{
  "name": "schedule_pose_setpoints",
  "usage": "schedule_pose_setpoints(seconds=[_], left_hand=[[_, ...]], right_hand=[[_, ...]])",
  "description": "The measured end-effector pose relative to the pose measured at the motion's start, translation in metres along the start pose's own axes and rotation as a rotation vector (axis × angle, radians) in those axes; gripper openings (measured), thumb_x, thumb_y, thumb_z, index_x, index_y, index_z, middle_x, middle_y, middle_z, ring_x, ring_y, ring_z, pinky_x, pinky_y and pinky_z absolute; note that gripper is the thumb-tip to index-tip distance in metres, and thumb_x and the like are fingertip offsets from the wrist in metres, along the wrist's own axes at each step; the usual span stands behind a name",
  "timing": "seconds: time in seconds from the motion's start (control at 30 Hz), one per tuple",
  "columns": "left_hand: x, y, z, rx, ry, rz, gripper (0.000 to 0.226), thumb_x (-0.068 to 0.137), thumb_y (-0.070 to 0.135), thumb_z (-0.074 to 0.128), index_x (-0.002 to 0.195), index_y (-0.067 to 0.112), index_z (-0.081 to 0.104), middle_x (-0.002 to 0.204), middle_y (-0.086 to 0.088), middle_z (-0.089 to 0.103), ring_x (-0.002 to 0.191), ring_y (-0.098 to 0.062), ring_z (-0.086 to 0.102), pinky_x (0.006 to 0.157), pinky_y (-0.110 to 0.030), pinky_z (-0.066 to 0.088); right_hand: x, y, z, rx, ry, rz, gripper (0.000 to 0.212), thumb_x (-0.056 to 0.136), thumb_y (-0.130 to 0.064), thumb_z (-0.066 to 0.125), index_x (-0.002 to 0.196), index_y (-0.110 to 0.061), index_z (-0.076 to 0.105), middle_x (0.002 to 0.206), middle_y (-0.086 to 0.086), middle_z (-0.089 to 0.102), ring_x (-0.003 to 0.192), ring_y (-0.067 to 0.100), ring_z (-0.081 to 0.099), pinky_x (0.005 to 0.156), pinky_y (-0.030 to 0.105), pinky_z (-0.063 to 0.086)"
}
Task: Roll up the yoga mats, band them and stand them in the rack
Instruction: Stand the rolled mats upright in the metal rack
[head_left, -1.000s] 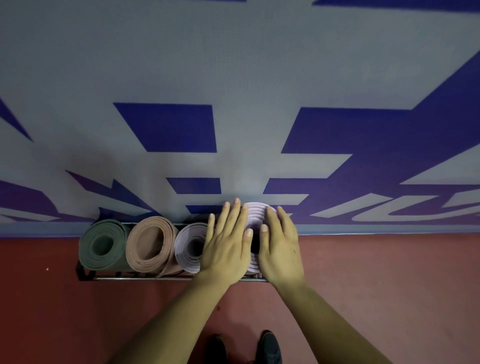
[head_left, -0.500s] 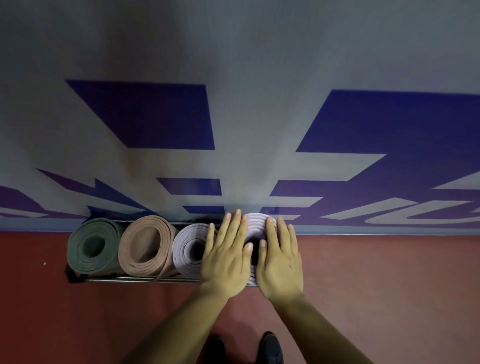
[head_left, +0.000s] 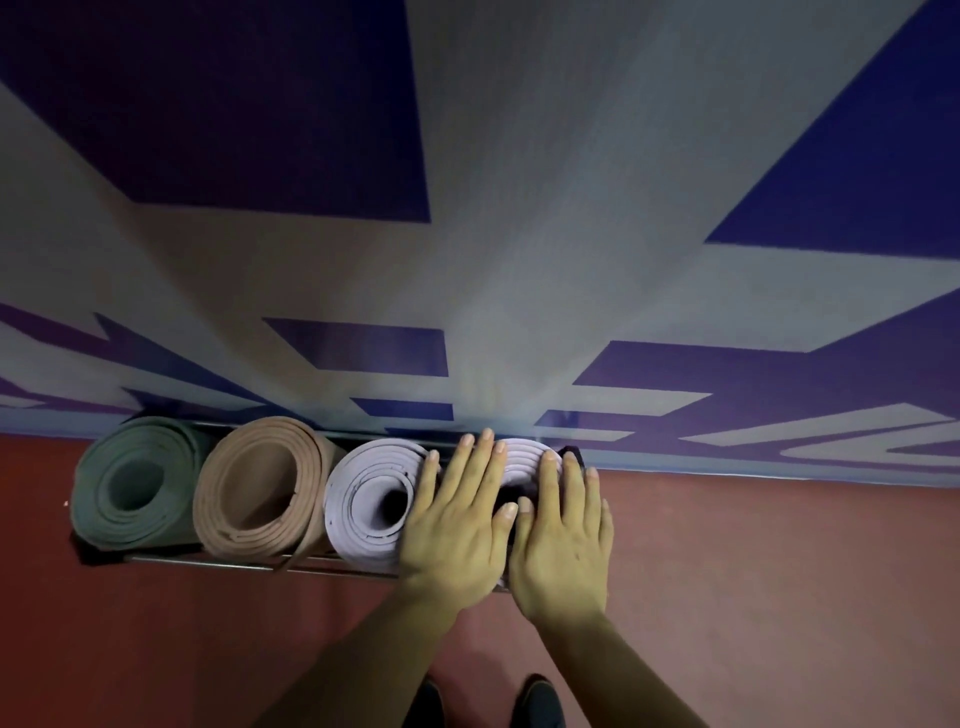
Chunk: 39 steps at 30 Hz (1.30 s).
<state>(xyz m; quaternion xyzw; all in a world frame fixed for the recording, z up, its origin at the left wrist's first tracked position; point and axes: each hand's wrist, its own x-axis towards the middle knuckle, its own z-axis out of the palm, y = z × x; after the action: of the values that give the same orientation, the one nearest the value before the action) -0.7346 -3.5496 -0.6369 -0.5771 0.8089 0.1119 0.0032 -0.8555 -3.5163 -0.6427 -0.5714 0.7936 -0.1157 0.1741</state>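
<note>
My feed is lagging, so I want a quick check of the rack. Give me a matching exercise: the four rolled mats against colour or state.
Things:
1. leftmost mat
2. second mat
3. third mat
4. rightmost mat

Colour or state:
A. lilac, left hand and right hand flat on its top
B. green
C. lilac, core showing
D. tan

Pairs: 1-B, 2-D, 3-C, 4-A.
</note>
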Motion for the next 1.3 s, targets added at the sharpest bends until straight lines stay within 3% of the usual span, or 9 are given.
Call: schedule_pose_setpoints(seconds=[0.2, 0.4, 0.53, 0.6, 0.7, 0.9, 1.17, 1.3], left_hand=[[0.014, 0.003, 0.006, 0.051, -0.009, -0.012, 0.065, 0.104, 0.046, 0.016, 0.159, 0.013, 0.022, 0.167, -0.007, 0.017, 0.155, -0.023, 0.016, 0.122, -0.056, 0.020], [-0.009, -0.014, -0.016, 0.020, -0.010, 0.019, 0.061, 0.102, 0.042, 0.027, 0.152, 0.010, 0.043, 0.161, -0.009, 0.033, 0.148, -0.026, 0.035, 0.116, -0.051, 0.026], [-0.041, -0.059, -0.016, 0.071, 0.033, 0.005, 0.065, 0.097, 0.053, 0.036, 0.153, 0.020, 0.042, 0.164, -0.005, 0.030, 0.152, -0.028, 0.026, 0.117, -0.061, 0.024], [-0.045, -0.070, -0.011, 0.102, 0.010, 0.009, 0.064, 0.099, 0.056, 0.031, 0.154, 0.026, 0.038, 0.165, -0.002, 0.028, 0.152, -0.031, 0.024, 0.115, -0.070, 0.018], [-0.035, -0.067, -0.007, 0.100, 0.009, -0.020, 0.058, 0.104, 0.049, 0.017, 0.154, 0.027, 0.038, 0.163, -0.001, 0.032, 0.151, -0.034, 0.026, 0.108, -0.078, 0.020], [-0.014, -0.064, -0.004, 0.123, 0.050, -0.042, 0.057, 0.101, 0.044, 0.026, 0.151, 0.025, 0.044, 0.159, -0.003, 0.040, 0.148, -0.037, 0.031, 0.106, -0.080, 0.019], [-0.011, -0.059, 0.002, 0.111, 0.067, -0.018, 0.059, 0.101, 0.044, 0.025, 0.153, 0.021, 0.039, 0.162, -0.004, 0.034, 0.151, -0.038, 0.025, 0.110, -0.077, 0.017], [-0.018, -0.063, -0.006, 0.092, 0.084, 0.036, 0.061, 0.100, 0.047, 0.029, 0.151, 0.019, 0.045, 0.160, -0.005, 0.038, 0.149, -0.038, 0.029, 0.114, -0.070, 0.023]], right_hand=[[0.012, 0.004, 0.004, -0.039, 0.015, 0.002, 0.061, 0.102, -0.041, 0.024, 0.159, -0.020, 0.031, 0.164, 0.006, 0.032, 0.153, 0.033, 0.024, 0.119, 0.057, 0.026], [0.006, 0.006, -0.005, -0.107, -0.085, 0.017, 0.068, 0.101, -0.051, 0.010, 0.162, -0.025, 0.019, 0.170, 0.001, 0.016, 0.157, 0.025, 0.006, 0.122, 0.057, 0.015], [0.003, -0.004, -0.011, -0.130, -0.005, -0.105, 0.065, 0.104, -0.055, 0.023, 0.159, -0.023, 0.032, 0.167, 0.005, 0.026, 0.155, 0.027, 0.010, 0.121, 0.052, 0.009], [0.004, -0.013, -0.009, -0.146, -0.026, -0.182, 0.064, 0.104, -0.060, 0.024, 0.159, -0.029, 0.031, 0.168, 0.006, 0.025, 0.156, 0.031, 0.014, 0.122, 0.049, 0.005], [0.004, -0.020, -0.004, -0.214, -0.035, -0.228, 0.065, 0.102, -0.063, 0.024, 0.158, -0.031, 0.034, 0.167, 0.009, 0.027, 0.154, 0.037, 0.019, 0.121, 0.053, 0.009], [0.003, -0.018, -0.003, -0.254, -0.008, -0.218, 0.066, 0.102, -0.063, 0.023, 0.156, -0.030, 0.039, 0.166, 0.009, 0.029, 0.154, 0.037, 0.019, 0.120, 0.055, 0.015], [0.004, -0.016, 0.003, -0.273, 0.002, -0.207, 0.063, 0.103, -0.060, 0.023, 0.158, -0.032, 0.034, 0.168, 0.009, 0.025, 0.156, 0.035, 0.015, 0.121, 0.055, 0.013], [0.005, -0.016, 0.000, -0.285, -0.007, -0.211, 0.066, 0.103, -0.062, 0.017, 0.160, -0.031, 0.031, 0.168, 0.009, 0.024, 0.156, 0.036, 0.014, 0.121, 0.057, 0.015]])
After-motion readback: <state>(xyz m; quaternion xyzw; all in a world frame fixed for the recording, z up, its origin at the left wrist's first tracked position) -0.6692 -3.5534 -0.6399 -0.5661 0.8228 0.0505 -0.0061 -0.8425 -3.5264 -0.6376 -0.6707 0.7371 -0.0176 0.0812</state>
